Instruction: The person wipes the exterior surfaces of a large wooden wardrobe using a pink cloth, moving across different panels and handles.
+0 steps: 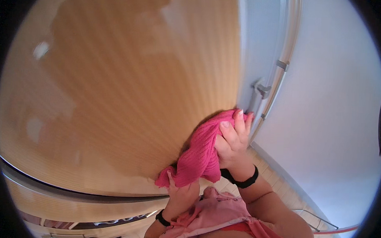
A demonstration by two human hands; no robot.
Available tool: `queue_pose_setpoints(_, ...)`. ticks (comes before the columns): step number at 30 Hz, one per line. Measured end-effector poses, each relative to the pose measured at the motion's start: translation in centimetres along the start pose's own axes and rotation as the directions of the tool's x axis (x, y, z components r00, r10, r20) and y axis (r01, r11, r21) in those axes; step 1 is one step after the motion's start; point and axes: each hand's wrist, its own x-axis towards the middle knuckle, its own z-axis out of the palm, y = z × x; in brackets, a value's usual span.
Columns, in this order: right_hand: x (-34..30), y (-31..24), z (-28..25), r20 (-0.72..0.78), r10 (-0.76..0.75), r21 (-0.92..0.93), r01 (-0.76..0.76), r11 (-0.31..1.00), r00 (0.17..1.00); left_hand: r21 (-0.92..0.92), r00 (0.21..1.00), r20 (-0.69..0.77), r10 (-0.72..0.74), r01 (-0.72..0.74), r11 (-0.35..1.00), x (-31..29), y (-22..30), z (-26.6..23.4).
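Note:
A bright pink ribbed knit cloth (pixel 200 151) lies bunched and twisted at the right edge of a glossy wood-grain surface (pixel 128 96). My right hand (pixel 231 143) has its fingers curled over the upper end of the cloth, close to the metal fitting. Lower down, my left hand (pixel 183 193) holds the cloth's lower left end, its thumb against the fabric and most of its fingers hidden. Each of my wrists has a black band on it.
A grey metal catch (pixel 262 88) sits on the pale frame just right of the surface. Farther right is a white wall (pixel 334 94). A dark strip (pixel 87 194) runs along the surface's lower edge, with shelves below it. Tiled floor (pixel 277 168) shows beside my right arm.

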Motion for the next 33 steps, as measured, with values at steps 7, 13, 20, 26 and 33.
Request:
queue_pose_setpoints(7, -3.3, -4.1, -2.2, -0.066, 0.153, -0.008, -0.154, 0.988, 0.986, 0.040, 0.997, -0.071, 0.002, 0.001, 0.999, -2.9, 0.9, -3.0)
queue_pose_setpoints(13, -6.1, -4.8, -3.9, 0.048, 0.176, 0.028, -0.177, 0.984, 0.983, -0.063, 1.000, 0.013, 0.015, -0.015, 0.998, -4.0, 0.9, -4.0)
queue_pose_setpoints(20, 3.0, -6.5, -2.2, -0.041, 0.294, 0.306, -0.268, 0.914, 0.955, -0.006, 0.998, -0.051, -0.034, 0.034, 0.999, -1.3, -2.9, -4.9)
queue_pose_setpoints(26, 7.4, -7.2, 1.6, -0.001, 0.010, 0.358, -0.009, 0.934, 1.000, -0.049, 0.978, -0.062, -0.198, 0.195, 0.980, -4.0, -7.6, -1.9)
queue_pose_setpoints(33, -0.3, -6.6, 3.2, 0.108, -0.332, 0.336, 0.280, 0.899, 0.937, 0.121, 0.981, 0.003, -0.196, 0.194, 0.974, -8.9, -8.9, -1.8)
